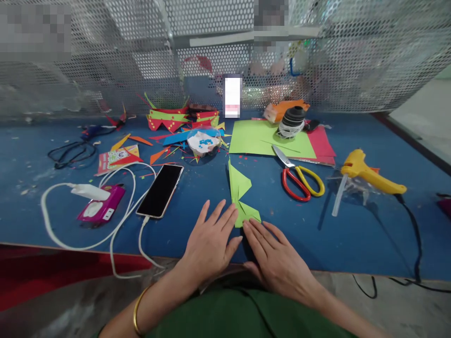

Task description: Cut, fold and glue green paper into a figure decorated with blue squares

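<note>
A folded piece of light green paper [240,182] lies on the blue table, two pointed flaps sticking out to its right. My left hand [211,237] rests flat by its lower left edge, fingers stretched out and fingertips touching the paper. From the lower right, my right hand [275,251] reaches the paper's bottom end, its fingers extended and pressing there. Neither hand is wrapped round anything. Scissors [296,176] with one red and one yellow handle lie open to the right of the folded paper.
A yellow glue gun [371,173] sits at the right. Green sheets [246,136] lie under a string-wound black object [292,119]. At left are a phone [161,190] with a white cable and a purple packet [102,204]. Paper masks [167,118] and scraps stand before the perforated metal screen [211,28].
</note>
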Demonstrator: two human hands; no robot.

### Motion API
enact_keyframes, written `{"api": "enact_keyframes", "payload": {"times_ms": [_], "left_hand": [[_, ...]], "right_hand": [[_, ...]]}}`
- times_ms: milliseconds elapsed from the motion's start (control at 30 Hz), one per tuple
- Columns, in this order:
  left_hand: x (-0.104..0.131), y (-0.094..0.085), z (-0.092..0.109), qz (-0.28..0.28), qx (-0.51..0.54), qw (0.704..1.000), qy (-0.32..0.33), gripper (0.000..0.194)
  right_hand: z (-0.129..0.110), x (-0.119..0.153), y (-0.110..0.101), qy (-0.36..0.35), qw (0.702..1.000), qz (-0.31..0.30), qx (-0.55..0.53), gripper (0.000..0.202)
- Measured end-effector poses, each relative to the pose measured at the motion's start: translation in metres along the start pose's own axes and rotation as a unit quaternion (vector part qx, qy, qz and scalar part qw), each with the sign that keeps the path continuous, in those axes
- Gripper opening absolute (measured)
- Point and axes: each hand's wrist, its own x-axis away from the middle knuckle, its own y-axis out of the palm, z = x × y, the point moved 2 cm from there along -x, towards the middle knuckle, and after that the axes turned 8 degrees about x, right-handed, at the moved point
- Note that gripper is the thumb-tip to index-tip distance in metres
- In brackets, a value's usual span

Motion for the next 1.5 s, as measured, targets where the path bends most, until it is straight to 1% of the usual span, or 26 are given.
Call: {"api": "enact_keyframes", "payload": {"times_ms": [167, 333, 567, 800, 967, 1167, 1267, 1367, 1500], "left_hand": [[0.002, 0.001, 0.003, 0.015, 0.006, 1.0, -0.01, 0.053], [0.015, 0.002, 0.01, 0.068, 0.007, 0.997, 0.032, 0.044], [0.018, 0.007, 0.011, 0.069, 0.032, 0.997, 0.027, 0.044], [0.023, 0.009, 0.011, 0.088, 0.023, 0.996, 0.024, 0.051], [0.022, 0.014, 0.015, 0.086, -0.024, 0.996, 0.028, 0.053], [0.02, 0.017, 0.013, 0.092, -0.041, 0.994, 0.04, 0.053], [0.021, 0.016, 0.013, 0.095, -0.062, 0.993, 0.045, 0.055], [0.021, 0.016, 0.014, 0.084, -0.087, 0.991, 0.053, 0.054], [0.021, 0.017, 0.015, 0.109, -0.08, 0.99, 0.051, 0.051]], "right_hand": [[0.001, 0.0, -0.001, 0.008, 1.0, -0.003, -0.007, 0.052], [0.001, 0.002, 0.0, 0.008, 1.0, -0.01, -0.013, 0.052], [0.0, 0.004, 0.002, 0.006, 1.0, -0.01, -0.013, 0.052], [0.004, 0.012, -0.001, 0.021, 1.0, 0.015, 0.004, 0.047], [0.004, 0.013, 0.002, 0.044, 0.998, 0.037, -0.015, 0.046], [0.004, 0.015, 0.007, 0.05, 0.996, 0.068, -0.015, 0.044], [0.004, 0.013, 0.008, 0.055, 0.995, 0.078, -0.016, 0.045], [0.002, 0.008, 0.008, 0.056, 0.994, 0.091, -0.019, 0.047], [-0.002, -0.001, 0.01, 0.026, 0.994, 0.104, -0.006, 0.052]]}}
